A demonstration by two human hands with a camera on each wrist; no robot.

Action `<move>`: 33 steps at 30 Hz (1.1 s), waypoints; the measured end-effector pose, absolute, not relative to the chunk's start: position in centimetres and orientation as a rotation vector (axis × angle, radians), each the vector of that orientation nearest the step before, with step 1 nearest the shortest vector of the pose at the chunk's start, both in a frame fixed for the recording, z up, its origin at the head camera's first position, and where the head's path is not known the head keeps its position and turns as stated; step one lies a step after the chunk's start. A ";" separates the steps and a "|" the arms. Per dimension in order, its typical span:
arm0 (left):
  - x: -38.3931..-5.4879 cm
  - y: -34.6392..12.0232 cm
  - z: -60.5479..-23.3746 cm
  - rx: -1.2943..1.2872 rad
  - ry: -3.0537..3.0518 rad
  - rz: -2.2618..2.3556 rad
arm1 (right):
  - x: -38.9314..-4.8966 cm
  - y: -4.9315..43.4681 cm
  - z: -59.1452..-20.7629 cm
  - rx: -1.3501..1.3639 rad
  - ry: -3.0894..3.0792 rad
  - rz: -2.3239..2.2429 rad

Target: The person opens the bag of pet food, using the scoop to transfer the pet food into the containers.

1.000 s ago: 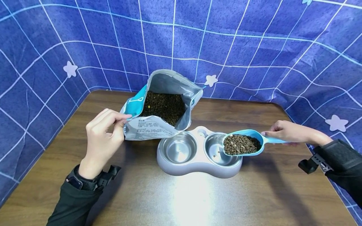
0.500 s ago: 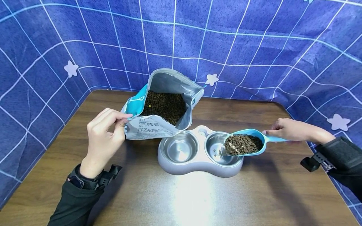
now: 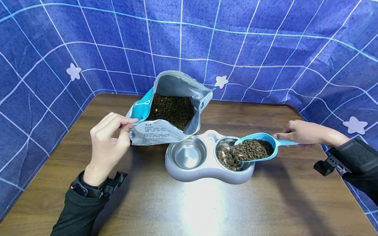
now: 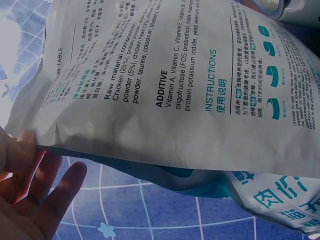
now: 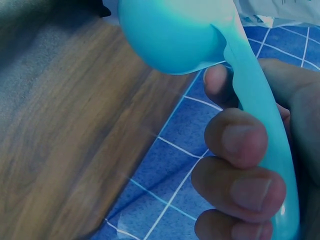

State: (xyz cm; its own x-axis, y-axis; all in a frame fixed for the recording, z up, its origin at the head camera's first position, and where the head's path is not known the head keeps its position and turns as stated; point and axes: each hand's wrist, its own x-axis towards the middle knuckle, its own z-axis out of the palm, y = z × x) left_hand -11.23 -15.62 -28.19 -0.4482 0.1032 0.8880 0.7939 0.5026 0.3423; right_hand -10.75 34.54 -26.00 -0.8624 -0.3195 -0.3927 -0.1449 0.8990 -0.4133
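- Scoop [image 3: 276, 145] gripped by right hand [image 3: 304, 132], right of double bowl [image 3: 210, 164]
- Long axis aimed left, lip over right dish [image 3: 226, 140]
- Bag [image 3: 159, 131] pinched by left hand [image 3: 107, 137], left of double bowl

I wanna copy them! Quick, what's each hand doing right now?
Left hand: closed, pinching the bag.
Right hand: closed, holding the blue scoop.
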 end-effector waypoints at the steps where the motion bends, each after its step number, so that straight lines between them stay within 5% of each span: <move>1: -11.2 -15.6 -28.2 -0.743 -1.875 -0.995 | -10.8 34.5 -25.9 -0.330 2.604 -0.509; 33: -11.2 -15.7 -28.2 -0.747 -1.874 -0.995 | -11.1 34.5 -24.4 -0.348 2.640 -0.414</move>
